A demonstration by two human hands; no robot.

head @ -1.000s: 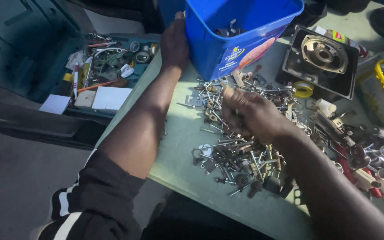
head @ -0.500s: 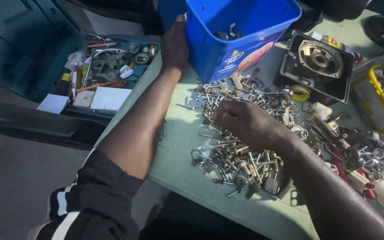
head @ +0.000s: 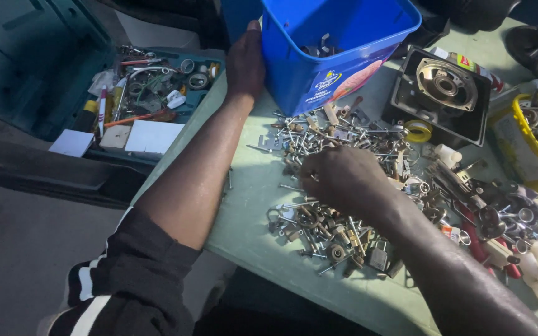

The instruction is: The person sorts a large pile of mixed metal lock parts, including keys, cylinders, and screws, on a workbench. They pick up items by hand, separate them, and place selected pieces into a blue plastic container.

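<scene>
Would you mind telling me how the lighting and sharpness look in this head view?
Head view: light is uneven, bright on the blue tub, dim over the lower right forearm; the right hand shadows the metal parts; the left hand is sharp, no obvious glare.

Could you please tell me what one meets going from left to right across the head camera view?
Open teal toolbox → left hand on the blue tub's side → blue tub → black motor housing → yellow bin of metal parts.
</scene>
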